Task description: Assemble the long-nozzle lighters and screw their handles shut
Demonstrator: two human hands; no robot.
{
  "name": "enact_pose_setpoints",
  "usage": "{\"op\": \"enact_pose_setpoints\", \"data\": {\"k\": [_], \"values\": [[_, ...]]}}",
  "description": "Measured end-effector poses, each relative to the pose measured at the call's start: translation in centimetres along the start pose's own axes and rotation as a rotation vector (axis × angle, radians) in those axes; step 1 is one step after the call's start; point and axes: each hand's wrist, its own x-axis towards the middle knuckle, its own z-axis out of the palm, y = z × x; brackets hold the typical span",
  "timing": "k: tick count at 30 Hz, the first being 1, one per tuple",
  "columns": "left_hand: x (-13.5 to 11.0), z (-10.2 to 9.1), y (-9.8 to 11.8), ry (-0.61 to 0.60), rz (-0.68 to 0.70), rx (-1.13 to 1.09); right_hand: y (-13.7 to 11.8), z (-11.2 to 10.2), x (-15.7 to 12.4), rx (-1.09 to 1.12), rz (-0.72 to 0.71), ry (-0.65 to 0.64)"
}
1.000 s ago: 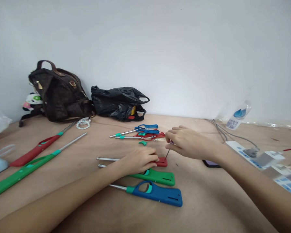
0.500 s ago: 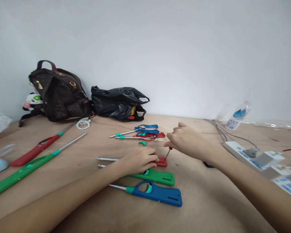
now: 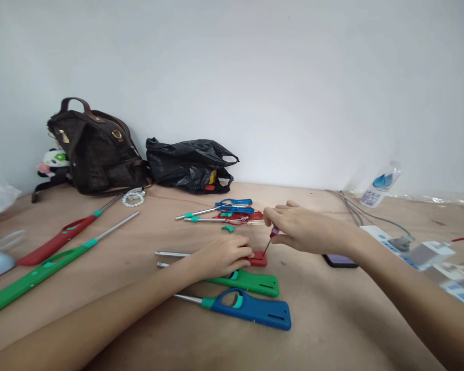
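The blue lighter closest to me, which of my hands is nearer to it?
Left. The left hand rests on the red lighter, just beyond the green lighter from the blue lighter. The right hand holds a small screwdriver farther back.

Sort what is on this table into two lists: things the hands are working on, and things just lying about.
In hand:
left hand pressing down the red lighter
right hand holding the small screwdriver, tip at the red lighter

Lying about:
green lighter
blue lighter
long lighters
brown bag
black plastic bag
phone
power strip
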Motion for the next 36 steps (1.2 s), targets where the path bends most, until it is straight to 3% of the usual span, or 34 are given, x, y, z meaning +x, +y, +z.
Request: {"op": "enact_pose_setpoints", "data": {"k": [7, 11, 16, 21, 25, 30, 34, 36], "values": [[0.08, -0.16, 0.2, -0.006, -0.005, 0.022, -0.31, 0.32, 0.52, -0.177, 0.131, -0.055], [0.13, -0.28, 0.31, -0.01, -0.01, 0.029, 0.02, 0.29, 0.09, 0.033, 0.006, -0.004], [0.07, -0.15, 0.17, -0.003, -0.002, 0.02, -0.22, 0.15, 0.05, -0.098, 0.057, -0.026], [0.09, -0.14, 0.17, -0.014, -0.012, 0.025, -0.23, 0.17, 0.1, -0.003, -0.02, 0.006], [0.08, -0.1, 0.09, -0.004, 0.006, 0.03, -0.25, 0.08, 0.32, -0.125, 0.052, -0.031], [0.12, -0.09, 0.02, -0.013, 0.025, 0.06, -0.1, 0.15, 0.28, -0.034, -0.048, -0.005], [0.43, -0.36, 0.23, -0.01, 0.079, 0.153, -0.14, 0.34, 0.56, -0.156, 0.061, -0.033], [0.65, -0.56, 0.39, -0.022, 0.123, 0.236, -0.12, 0.35, 0.46, -0.096, 0.04, -0.026]]}}
